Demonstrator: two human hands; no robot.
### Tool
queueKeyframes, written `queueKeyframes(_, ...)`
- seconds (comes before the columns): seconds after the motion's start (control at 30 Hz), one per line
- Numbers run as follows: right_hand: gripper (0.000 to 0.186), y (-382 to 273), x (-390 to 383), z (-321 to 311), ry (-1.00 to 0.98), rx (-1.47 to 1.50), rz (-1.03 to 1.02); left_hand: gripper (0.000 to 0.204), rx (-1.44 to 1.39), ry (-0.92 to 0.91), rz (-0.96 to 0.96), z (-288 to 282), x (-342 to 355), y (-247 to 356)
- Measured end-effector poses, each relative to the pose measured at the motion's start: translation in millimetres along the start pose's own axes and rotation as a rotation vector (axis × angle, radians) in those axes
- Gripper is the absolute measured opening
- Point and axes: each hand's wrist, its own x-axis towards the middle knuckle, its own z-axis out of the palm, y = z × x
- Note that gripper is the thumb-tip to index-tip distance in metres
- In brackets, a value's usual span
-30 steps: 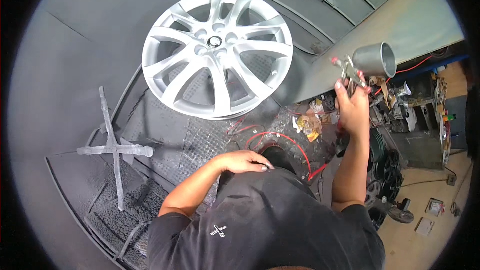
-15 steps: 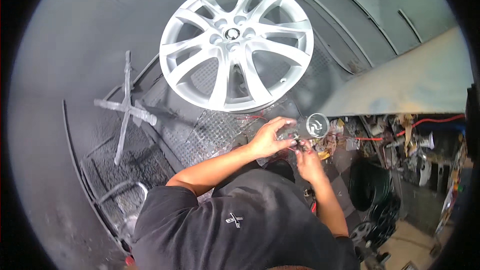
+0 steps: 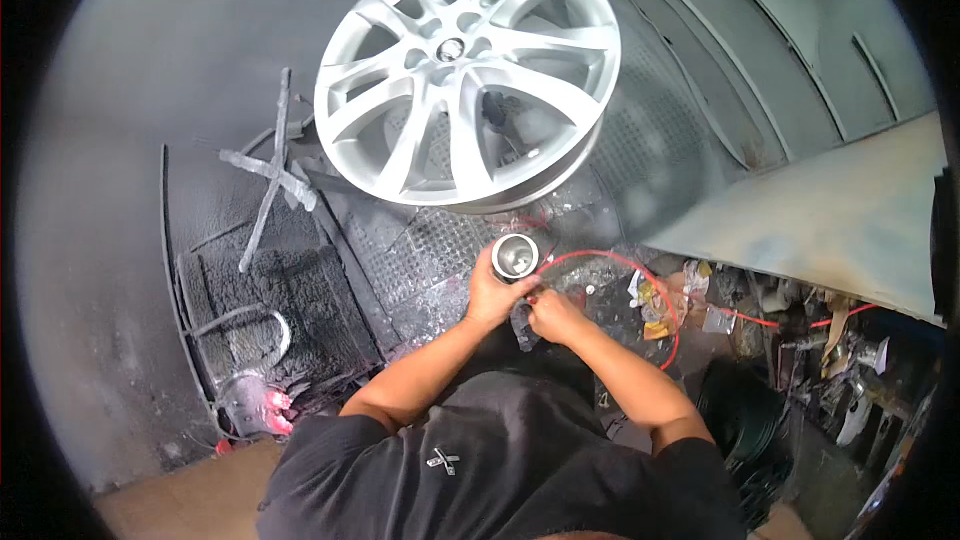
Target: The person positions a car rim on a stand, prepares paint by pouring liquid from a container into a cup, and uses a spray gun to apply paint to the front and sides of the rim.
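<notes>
A silver alloy wheel [image 3: 540, 88] is raised above the floor at the top centre. Below it, my left hand [image 3: 490, 295] is wrapped around the metal cup [image 3: 517, 256] of a spray gun, whose round top faces up toward me. My right hand [image 3: 556, 315] is closed on the gun just below and right of the cup, its fingertips near a small red part. The gun's body is mostly hidden by my hands. A red hose [image 3: 640, 270] loops out from beside them to the right.
A grey-coated cross stand [image 3: 275, 168] is at the left, above a dark textured mat [image 3: 270, 310] and a glowing red-lit object [image 3: 270, 406]. At the right are a pale angled panel [image 3: 800, 200], scattered paper scraps [image 3: 660, 310], metal clutter [image 3: 840, 360] and dark rims or coils [image 3: 735, 420].
The spray gun has come down from the upper right to the centre below the wheel. My left hand has left my body and taken hold of the cup. The view has shifted.
</notes>
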Motion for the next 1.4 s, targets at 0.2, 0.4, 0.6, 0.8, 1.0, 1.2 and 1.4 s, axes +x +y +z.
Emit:
queueKeyframes(0.2, 0.028, -3.2, 54.4, 16.4, -0.195, 0.121, 0.047, 0.06, 0.225, 0.187, -0.027, -40.0, 23.1, -82.5)
queueKeyframes(0.4, 0.034, 73.7, 153.4, 84.6, -0.288, 0.076, 0.012, 0.046, 0.226, 0.303, 0.088, -53.2, 90.5, -179.5)
queueKeyframes(0.6, 0.036, 151.4, 274.0, 170.9, -0.102, 0.116, -0.228, 0.04, 0.314, 0.344, 0.199, -114.4, 188.3, -293.8)
queueKeyframes(0.8, 0.053, 188.9, 367.8, 221.5, 0.16, 0.218, -0.569, 0.036, 0.138, 0.321, 0.437, -166.7, 271.9, -329.5)
queueKeyframes(1.0, 0.045, 196.7, 415.9, 223.7, 0.588, 0.422, -0.84, 0.043, -0.088, 0.126, 0.416, -171.1, 306.8, -286.5)
queueKeyframes(1.2, 0.037, 178.1, 404.2, 194.0, 0.543, 0.61, -0.874, 0.06, 0.043, 0.12, 0.448, -161.9, 296.5, -245.7)
queueKeyframes(1.4, 0.033, 167.4, 390.9, 162.9, 0.685, 0.753, -1.003, 0.074, 0.194, 0.696, 0.927, -196.0, 294.2, -230.7)
